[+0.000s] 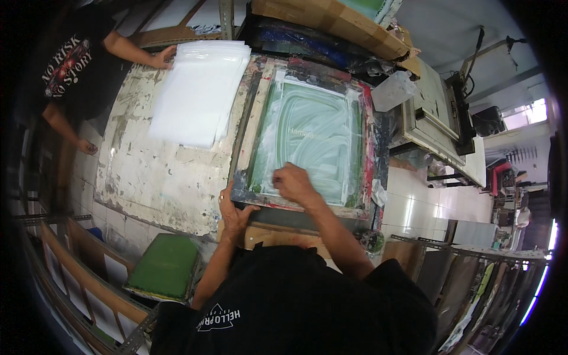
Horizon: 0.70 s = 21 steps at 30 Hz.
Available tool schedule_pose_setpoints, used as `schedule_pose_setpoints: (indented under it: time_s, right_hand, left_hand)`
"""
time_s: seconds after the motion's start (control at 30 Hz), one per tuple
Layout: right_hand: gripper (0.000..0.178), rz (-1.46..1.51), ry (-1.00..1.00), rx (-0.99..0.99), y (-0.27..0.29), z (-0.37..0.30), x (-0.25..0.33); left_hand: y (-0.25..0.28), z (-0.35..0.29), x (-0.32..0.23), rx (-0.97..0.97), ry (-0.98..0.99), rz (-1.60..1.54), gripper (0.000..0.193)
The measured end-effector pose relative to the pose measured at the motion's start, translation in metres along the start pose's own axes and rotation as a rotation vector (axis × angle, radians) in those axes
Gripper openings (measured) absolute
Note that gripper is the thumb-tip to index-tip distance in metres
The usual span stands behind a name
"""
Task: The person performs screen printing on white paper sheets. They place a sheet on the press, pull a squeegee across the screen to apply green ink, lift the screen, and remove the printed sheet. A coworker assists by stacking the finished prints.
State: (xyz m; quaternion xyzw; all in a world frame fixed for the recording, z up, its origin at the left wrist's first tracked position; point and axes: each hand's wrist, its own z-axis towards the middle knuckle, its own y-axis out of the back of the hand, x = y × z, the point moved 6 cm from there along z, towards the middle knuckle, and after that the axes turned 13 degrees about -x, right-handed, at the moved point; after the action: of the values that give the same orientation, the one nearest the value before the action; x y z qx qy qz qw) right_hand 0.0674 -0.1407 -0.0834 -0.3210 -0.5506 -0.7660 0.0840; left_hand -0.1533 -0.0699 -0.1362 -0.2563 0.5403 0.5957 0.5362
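Observation:
A screen-printing frame point(239, 171) with a wooden border lies in front of me. Its green mesh point(322, 127) carries whitish, curved smears and faint lettering. At the frame's near left corner, my left hand point(234, 214) grips the edge, fingers along the side and thumb toward the front. Over the near left part of the mesh, my right hand point(294, 184) is closed with its knuckles up. Whatever its fingers hold, if anything, is hidden beneath it. Left of the frame rests a stack of white, translucent sheets point(201, 89).
Another person's hand point(164, 58) touches the stack's far left corner. The worn, paint-stained table point(160, 177) extends left. A cardboard piece point(331, 21) lies beyond the frame, with a translucent plastic container point(393, 92) at far right. A green screen point(165, 266) and racks of frames point(473, 284) stand near me.

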Motion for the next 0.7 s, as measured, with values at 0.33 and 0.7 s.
schedule_pose_setpoints:
  time_s: [0.33, 0.7]
  right_hand:
    - [0.01, 0.593, -0.635, -0.34, 0.219, -0.124, -0.079]
    - [0.033, 1.218, -0.343, -0.48, 0.227, -0.207, -0.094]
  left_hand:
    - [-0.003, 0.001, 0.0, 0.012, 0.102, -0.304, 0.098]
    - [0.017, 0.037, -0.072, 0.004, 0.032, -0.231, 0.078]
